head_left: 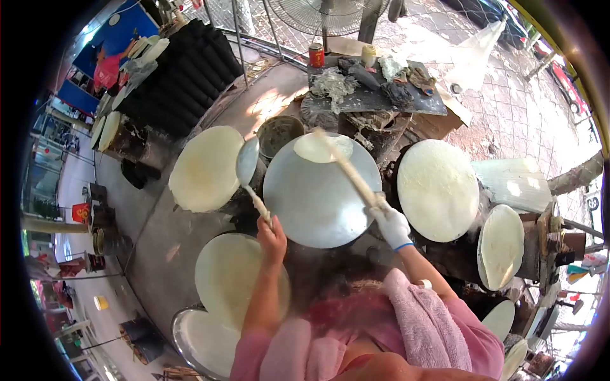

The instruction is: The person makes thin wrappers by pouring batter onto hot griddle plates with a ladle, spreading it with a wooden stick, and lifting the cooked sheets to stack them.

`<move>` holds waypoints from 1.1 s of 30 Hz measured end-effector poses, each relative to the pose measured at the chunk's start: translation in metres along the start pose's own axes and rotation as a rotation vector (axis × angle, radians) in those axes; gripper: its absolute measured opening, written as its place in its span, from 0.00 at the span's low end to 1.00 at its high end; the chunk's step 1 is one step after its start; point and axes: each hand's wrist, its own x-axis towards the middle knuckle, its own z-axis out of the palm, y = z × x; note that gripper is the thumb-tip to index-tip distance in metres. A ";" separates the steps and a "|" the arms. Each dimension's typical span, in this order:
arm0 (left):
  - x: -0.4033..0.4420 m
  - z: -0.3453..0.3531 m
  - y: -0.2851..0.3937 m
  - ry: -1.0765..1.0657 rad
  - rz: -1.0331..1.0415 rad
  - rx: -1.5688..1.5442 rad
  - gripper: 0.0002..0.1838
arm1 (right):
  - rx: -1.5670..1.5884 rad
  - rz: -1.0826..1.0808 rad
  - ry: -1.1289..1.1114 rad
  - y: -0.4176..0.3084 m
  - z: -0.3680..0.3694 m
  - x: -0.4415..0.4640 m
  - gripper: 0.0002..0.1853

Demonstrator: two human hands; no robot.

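My left hand is bare and closed round the handle of a metal ladle, whose bowl is left of the round grey griddle. At the griddle's right edge, my right hand, in a white glove with a blue cuff, grips a wooden stick. The stick slants up and left over the griddle. Its far end is at a pale patch of batter near the back rim. Behind the griddle stands a bucket.
Round griddles with pale sheets stand at left, right and lower left. A metal basin is near the bottom. Behind, a dark table holds a red can and rags, near a fan.
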 end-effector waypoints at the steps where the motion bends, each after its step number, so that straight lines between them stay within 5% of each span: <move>1: -0.007 -0.007 -0.003 -0.006 0.014 0.028 0.12 | 0.137 0.024 -0.020 0.012 0.005 0.006 0.22; 5: -0.033 -0.037 0.010 -0.224 -0.306 -0.022 0.10 | 0.645 0.136 -0.421 0.017 0.048 0.015 0.19; 9: -0.063 -0.064 0.022 -0.265 -0.459 -0.077 0.13 | 0.255 0.043 -0.406 -0.004 -0.011 0.013 0.21; 12: -0.097 -0.078 0.008 -0.232 -0.475 0.016 0.14 | 0.344 -0.072 -0.201 0.052 -0.016 0.071 0.19; 13: -0.102 -0.079 0.012 -0.188 -0.383 0.098 0.14 | 0.348 -0.034 -0.326 0.040 -0.016 0.072 0.19; 18: -0.134 -0.081 0.015 -0.162 -0.652 0.007 0.11 | 0.458 -0.022 -0.759 0.027 0.004 0.073 0.18; 20: -0.134 -0.085 0.028 -0.163 -0.714 0.088 0.15 | 0.337 -0.205 -0.626 0.041 -0.011 0.091 0.17; 22: -0.129 -0.085 0.045 -0.108 -0.761 0.065 0.14 | 0.536 -0.256 -0.452 0.031 -0.033 0.113 0.17; 24: -0.134 -0.085 0.051 -0.077 -0.791 0.082 0.15 | 0.120 -0.266 -0.461 0.046 -0.030 0.166 0.18; 29: -0.143 -0.082 0.065 -0.049 -0.897 0.091 0.16 | 0.280 -0.148 -0.944 0.006 -0.035 0.125 0.15; 33: -0.144 -0.079 0.080 -0.028 -0.894 0.080 0.12 | 0.263 -0.201 -0.838 0.012 -0.060 0.165 0.16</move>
